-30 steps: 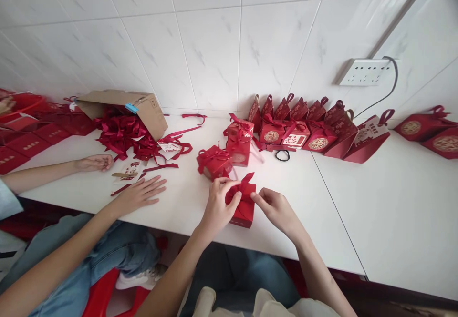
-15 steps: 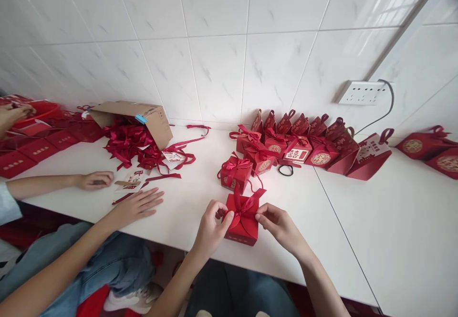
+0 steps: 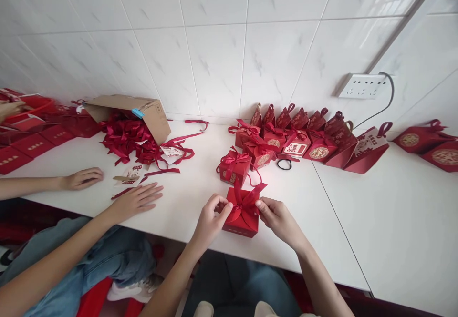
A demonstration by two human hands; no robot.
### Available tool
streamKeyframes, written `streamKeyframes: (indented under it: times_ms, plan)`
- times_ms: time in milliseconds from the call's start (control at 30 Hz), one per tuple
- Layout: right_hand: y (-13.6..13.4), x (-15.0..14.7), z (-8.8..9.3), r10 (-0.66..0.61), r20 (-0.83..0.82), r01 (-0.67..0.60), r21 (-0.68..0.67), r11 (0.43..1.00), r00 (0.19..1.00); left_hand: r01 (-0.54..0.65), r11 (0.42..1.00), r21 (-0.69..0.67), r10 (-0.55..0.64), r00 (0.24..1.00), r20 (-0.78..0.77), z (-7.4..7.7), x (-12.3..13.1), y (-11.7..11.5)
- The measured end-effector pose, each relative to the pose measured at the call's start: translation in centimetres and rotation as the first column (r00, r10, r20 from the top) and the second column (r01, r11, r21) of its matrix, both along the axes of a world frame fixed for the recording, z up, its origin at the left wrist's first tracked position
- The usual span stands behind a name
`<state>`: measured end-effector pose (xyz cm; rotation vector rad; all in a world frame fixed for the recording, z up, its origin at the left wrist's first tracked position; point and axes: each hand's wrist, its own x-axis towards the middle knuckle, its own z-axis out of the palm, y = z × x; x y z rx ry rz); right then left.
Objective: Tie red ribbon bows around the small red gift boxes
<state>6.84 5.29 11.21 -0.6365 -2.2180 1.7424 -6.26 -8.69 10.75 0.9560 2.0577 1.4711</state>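
A red gift box (image 3: 242,227) sits near the front edge of the white table, with a red ribbon (image 3: 244,202) knotted in a bow on its top. At the bow's left side, my left hand (image 3: 213,216) pinches the ribbon between thumb and forefinger. My right hand (image 3: 276,216) grips the ribbon on the other side of the bow, thumb against forefinger. Just behind stands another small red box (image 3: 234,168) topped with a bow. Part of the ribbon is hidden by my fingers.
Behind are rows of red boxes (image 3: 320,151) and a black hair tie (image 3: 284,164). At left, a cardboard box (image 3: 157,121) spills red ribbons (image 3: 127,138). A co-worker's hand (image 3: 138,201) lies flat; another hand (image 3: 84,178) rests farther left. A power strip (image 3: 362,86) is on the wall.
Both my hands still hold the bow's ribbon, with the right one slightly closer in. The view has tilted a little. A co-worker's hand at far left has shifted left.
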Motion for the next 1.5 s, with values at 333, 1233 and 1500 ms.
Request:
streamKeyframes:
  times_ms: [333,1233,1500]
  plan:
    - [0.6,0.8,-0.7,0.068,0.04,-0.061,-0.16,0.985,0.997,-0.005,0.999,-0.038,0.009,0.992,0.128,-0.1,0.5,0.0]
    - [-1.1,0.8,-1.6,-0.203,-0.131,0.235,0.704,0.67,0.97,-0.028,0.996,-0.08,0.03,0.999,0.014,-0.1,0.9,-0.2]
    - [-1.3,0.3,-1.4,-0.251,-0.076,0.19,0.863,0.468,0.965,-0.032,0.996,-0.078,0.036,0.998,0.042,-0.1,0.9,-0.2]
